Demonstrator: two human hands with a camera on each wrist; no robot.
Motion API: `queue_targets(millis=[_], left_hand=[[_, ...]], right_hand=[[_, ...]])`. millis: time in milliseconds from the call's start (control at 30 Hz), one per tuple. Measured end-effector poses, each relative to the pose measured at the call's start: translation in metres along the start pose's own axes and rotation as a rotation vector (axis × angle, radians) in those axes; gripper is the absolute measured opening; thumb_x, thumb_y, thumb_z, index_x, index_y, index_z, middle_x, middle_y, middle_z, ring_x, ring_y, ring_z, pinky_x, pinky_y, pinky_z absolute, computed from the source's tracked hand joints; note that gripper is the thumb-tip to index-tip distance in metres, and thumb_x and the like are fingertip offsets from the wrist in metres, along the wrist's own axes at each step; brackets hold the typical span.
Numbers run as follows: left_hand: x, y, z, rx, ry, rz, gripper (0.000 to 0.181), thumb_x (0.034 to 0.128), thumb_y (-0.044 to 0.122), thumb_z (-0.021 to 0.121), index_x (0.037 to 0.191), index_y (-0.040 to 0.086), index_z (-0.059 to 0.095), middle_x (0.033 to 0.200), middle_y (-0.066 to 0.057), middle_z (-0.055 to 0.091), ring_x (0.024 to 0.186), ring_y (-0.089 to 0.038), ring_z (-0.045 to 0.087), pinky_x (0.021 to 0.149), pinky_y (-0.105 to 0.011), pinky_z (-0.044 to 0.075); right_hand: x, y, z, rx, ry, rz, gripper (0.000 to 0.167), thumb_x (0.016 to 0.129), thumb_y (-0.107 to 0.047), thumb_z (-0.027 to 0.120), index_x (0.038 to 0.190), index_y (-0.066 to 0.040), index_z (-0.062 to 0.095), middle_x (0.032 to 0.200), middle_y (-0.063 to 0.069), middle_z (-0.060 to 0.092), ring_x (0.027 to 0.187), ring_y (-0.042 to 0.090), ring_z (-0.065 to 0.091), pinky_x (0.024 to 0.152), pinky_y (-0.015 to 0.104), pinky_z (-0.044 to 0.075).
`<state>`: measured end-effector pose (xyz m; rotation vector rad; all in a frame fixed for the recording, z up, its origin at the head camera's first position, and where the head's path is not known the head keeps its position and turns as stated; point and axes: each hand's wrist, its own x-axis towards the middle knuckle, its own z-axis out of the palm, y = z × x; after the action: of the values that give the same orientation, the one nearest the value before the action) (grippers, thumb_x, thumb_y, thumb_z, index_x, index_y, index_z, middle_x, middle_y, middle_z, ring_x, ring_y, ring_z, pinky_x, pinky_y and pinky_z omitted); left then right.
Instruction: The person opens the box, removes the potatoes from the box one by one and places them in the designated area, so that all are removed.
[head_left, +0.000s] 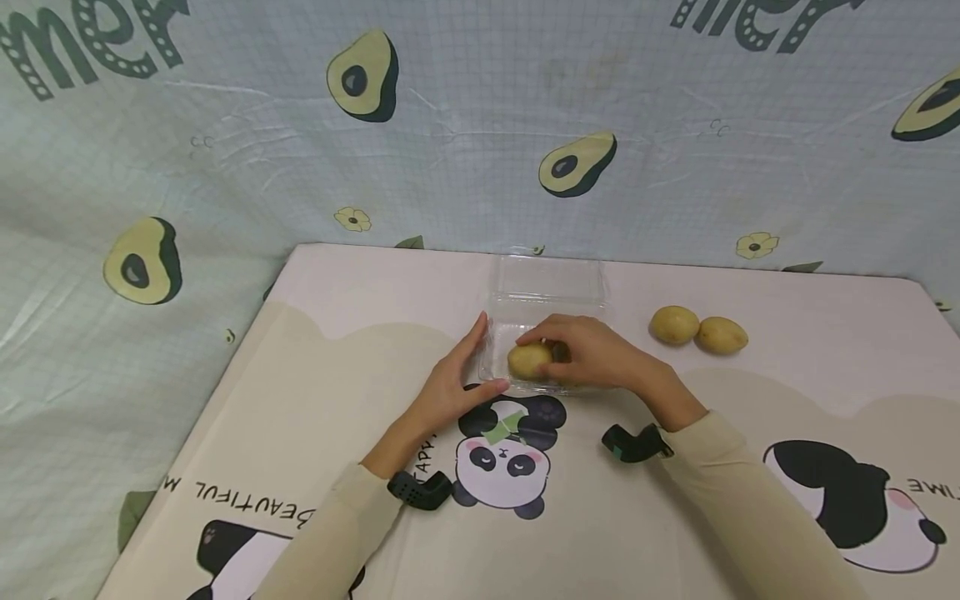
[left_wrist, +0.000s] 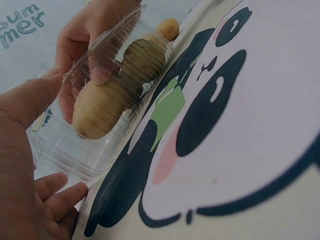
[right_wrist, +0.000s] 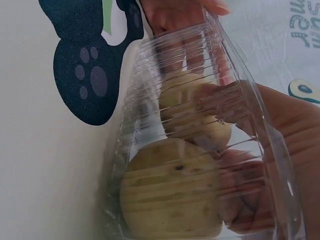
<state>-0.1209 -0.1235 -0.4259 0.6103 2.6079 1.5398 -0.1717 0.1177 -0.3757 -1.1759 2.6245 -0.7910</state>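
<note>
A clear plastic box (head_left: 491, 363) lies on the table with its lid (head_left: 551, 279) folded back toward the wall. Inside it, my right hand (head_left: 592, 350) pinches a yellow-brown potato (head_left: 528, 362) between thumb and fingers, near the box's left end. A second potato (left_wrist: 142, 60) sits in the box to the right, mostly hidden behind that hand in the head view. My left hand (head_left: 453, 383) touches the box's left end, thumb along the front edge and fingers stretched along the side. Ribbed plastic blurs the potatoes in both wrist views.
Two more potatoes (head_left: 674, 325) lie side by side on the table to the right of the box. The tablecloth (head_left: 360, 375) carries panda prints. A curtain (head_left: 465, 125) with avocado prints rises behind the table's back edge and along its left side.
</note>
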Motion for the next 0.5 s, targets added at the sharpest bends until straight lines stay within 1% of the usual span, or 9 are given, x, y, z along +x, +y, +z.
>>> queue_targets(millis=[200, 333, 500], left_hand=[[0.0, 0.0, 0.0, -0.007, -0.002, -0.001, 0.101, 0.0807, 0.065, 0.061, 0.155, 0.019, 0.012, 0.158, 0.003, 0.016, 0.141, -0.021, 0.025, 0.113, -0.043, 0.019], [0.0, -0.001, 0.0, -0.013, -0.001, 0.001, 0.1, 0.0816, 0.062, 0.063, 0.155, 0.018, 0.011, 0.157, 0.003, 0.017, 0.141, -0.02, 0.024, 0.114, -0.042, 0.018], [0.0, -0.002, 0.0, -0.019, -0.002, 0.0, 0.099, 0.0821, 0.059, 0.064, 0.155, 0.018, 0.011, 0.157, 0.003, 0.017, 0.141, -0.02, 0.025, 0.114, -0.041, 0.018]], right_hand=[[0.0, 0.003, -0.002, 0.092, 0.045, -0.018, 0.042, 0.082, -0.011, 0.076, 0.123, -0.012, 0.065, 0.115, 0.003, 0.062, 0.09, 0.017, 0.055, 0.073, 0.032, 0.051], [-0.001, 0.003, -0.005, 0.124, 0.065, -0.033, 0.042, 0.082, -0.009, 0.076, 0.123, -0.01, 0.064, 0.116, 0.004, 0.061, 0.092, 0.016, 0.057, 0.076, 0.029, 0.053], [-0.005, -0.001, -0.012, 0.159, 0.099, -0.061, 0.043, 0.082, -0.008, 0.076, 0.123, -0.008, 0.063, 0.118, 0.006, 0.06, 0.099, 0.018, 0.058, 0.077, 0.03, 0.054]])
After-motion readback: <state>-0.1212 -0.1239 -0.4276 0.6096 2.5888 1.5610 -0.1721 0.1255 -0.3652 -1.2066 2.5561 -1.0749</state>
